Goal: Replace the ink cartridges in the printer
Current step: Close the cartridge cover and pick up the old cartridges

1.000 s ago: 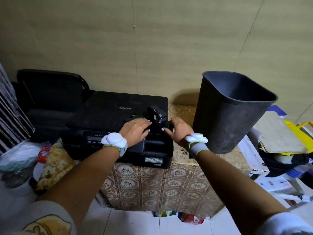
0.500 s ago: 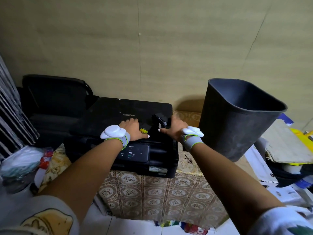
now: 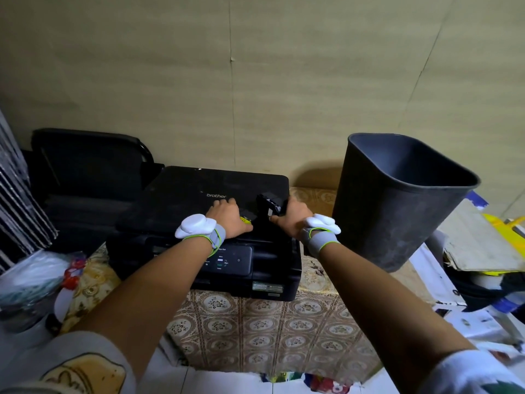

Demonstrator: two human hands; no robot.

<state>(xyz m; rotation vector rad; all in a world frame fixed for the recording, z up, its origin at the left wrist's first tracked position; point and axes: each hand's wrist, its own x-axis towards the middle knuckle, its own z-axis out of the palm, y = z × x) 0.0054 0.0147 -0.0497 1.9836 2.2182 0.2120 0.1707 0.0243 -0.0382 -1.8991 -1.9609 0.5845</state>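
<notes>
A black Brother printer point(image 3: 181, 194) sits on a table under a patterned cloth point(image 3: 255, 331). My left hand point(image 3: 227, 216) lies flat on its lid, fingers stretched toward the logo. A small yellow piece point(image 3: 246, 220) shows under its thumb. A black ink cartridge point(image 3: 268, 204) stands upright on the printer's right front part. My right hand point(image 3: 294, 220) wraps it from the right, thumb in front and fingers behind. The control panel point(image 3: 230, 261) lies below my left wrist.
A dark grey waste bin point(image 3: 392, 211) stands tilted just right of the printer. Papers, cardboard and yellow items point(image 3: 480, 245) pile up at far right. A black chair point(image 3: 85, 157) is behind on the left, plastic bags point(image 3: 31, 280) at lower left. The wall is close behind.
Both hands moved farther back over the printer; the left slid up the lid and a yellow piece came into sight. The right hand closed in on the standing cartridge, which stays in place.
</notes>
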